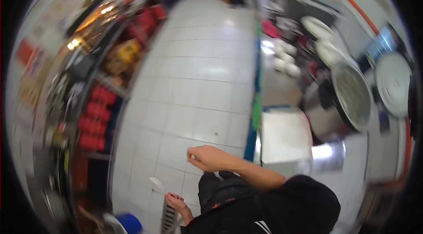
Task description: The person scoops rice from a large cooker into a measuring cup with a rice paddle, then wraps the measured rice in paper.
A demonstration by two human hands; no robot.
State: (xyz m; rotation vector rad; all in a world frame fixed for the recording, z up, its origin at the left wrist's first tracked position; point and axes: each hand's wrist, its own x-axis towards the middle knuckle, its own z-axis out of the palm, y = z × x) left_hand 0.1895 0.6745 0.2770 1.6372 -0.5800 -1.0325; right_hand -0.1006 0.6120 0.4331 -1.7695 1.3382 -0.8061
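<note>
My left hand [176,201] is low in the view, fingers closed around the end of a small white utensil [156,183] that looks like a spoon. Its pale, rounded end points up and left over the tiled floor. In front of my body is my right hand [207,157], its fingers curled in and the thumb side down. Nothing shows in it, though the inside of the fingers is hidden. Both hands are in the air, apart from each other and from the counters.
A tiled aisle [194,79] runs ahead. On the right, a counter holds a large metal pot [326,115], a white board or tray [285,136] and several white bowls [286,60]. Shelves on the left carry red packs [94,117]. A blue container [129,222] stands at lower left.
</note>
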